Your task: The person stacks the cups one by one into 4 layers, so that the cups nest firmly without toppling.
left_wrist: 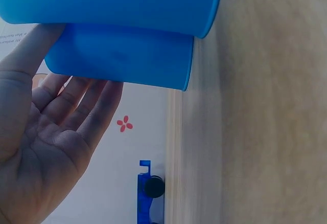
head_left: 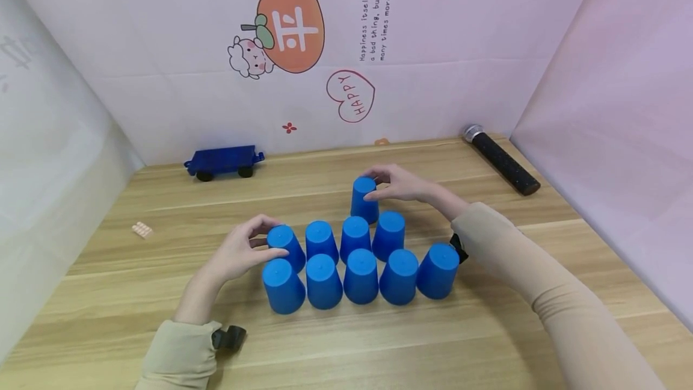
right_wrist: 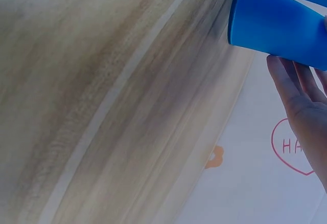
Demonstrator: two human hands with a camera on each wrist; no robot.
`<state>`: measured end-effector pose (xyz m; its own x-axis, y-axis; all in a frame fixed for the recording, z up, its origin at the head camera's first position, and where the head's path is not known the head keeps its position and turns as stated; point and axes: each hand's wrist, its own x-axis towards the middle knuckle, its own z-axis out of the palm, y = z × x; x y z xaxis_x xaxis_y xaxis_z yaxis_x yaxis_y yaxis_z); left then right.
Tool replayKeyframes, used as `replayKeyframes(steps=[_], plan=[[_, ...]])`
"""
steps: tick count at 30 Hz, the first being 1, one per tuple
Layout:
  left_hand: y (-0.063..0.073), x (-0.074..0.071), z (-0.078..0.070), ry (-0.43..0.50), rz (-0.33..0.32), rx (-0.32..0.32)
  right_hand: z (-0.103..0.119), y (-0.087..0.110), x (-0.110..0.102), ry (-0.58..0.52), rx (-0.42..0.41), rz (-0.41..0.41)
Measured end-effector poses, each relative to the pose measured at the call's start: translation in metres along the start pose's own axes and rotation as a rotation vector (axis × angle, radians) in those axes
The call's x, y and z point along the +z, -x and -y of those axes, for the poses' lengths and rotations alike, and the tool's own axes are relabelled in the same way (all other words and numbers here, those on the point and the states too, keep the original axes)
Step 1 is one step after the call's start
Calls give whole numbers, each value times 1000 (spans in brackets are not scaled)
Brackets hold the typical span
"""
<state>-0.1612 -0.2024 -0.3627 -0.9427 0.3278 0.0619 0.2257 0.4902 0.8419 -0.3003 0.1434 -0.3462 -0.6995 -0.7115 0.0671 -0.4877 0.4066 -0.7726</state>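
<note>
Several blue plastic cups stand upside down on the wooden table, their bases upward, in a front row and a row behind it. My left hand holds the leftmost cup of the second row between thumb and fingers; in the left wrist view that cup is partly covered by a nearer one. Behind the second row, my right hand grips a single cup by its sides. The right wrist view shows the fingers against this cup, with part of the hand cut off.
A dark blue toy wagon stands at the back left, by the printed white backdrop. A small pale block lies at the left. At the back right lies a black microphone.
</note>
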Motion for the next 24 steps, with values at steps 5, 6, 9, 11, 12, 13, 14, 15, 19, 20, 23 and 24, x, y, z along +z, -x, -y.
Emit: replayKeyframes(steps=[5, 6, 9, 11, 12, 13, 14, 15, 19, 20, 23, 24], plan=[[0, 0, 0, -5, -2, 2, 0, -1, 1, -8, -1, 9], [0, 0, -1, -5, -3, 0, 0, -1, 0, -7, -1, 10], [0, 0, 0, -8, -3, 0, 1, -1, 0, -5, -3, 16], [0, 0, 0, -4, -3, -1, 2, 0, -1, -7, 5, 20], [0, 1, 0, 0, -5, -5, 2, 1, -1, -5, 10, 24], [-1, 1, 0, 1, -4, -4, 3, 2, -2, -7, 17, 26], [-1, 1, 0, 1, -3, -3, 3, 3, -4, -7, 26, 25], [-1, 1, 0, 1, -1, 0, 3, 5, -5, -7, 35, 23], [-1, 1, 0, 4, -1, 8, 3, 12, -12, -18, 47, 11], [-1, 1, 0, 5, -1, 11, 3, 14, -14, -25, 45, 7], [0, 0, 0, 12, 1, 13, 1, 21, -19, -40, 48, 6], [0, 0, 0, 13, 1, 13, 1, 24, -20, -46, 53, 6]])
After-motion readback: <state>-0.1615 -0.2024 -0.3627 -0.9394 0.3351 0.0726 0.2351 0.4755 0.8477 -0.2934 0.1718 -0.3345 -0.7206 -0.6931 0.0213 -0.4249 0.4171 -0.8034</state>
